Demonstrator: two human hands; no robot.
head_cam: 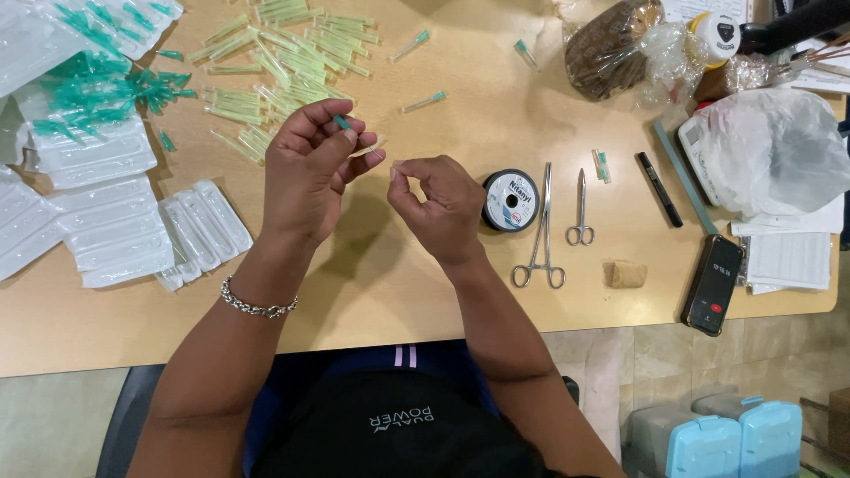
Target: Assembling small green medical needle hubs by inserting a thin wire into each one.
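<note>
Green-hubbed needle (347, 126) | left hand (305, 173) fingers clamped on it | axis slanting right-down | right hand (440, 205) fingers pinched together

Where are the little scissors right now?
In the head view, the small scissors lie on the table, right of the right hand, between the long forceps and black pen.

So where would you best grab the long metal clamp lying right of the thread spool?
Probably by the finger rings of the clamp, coming from the near table edge. It lies flat, rings toward the person, slim tips pointing away. The rings give the widest hold; the spool sits close against the left of its shaft, small scissors to its right.
</note>
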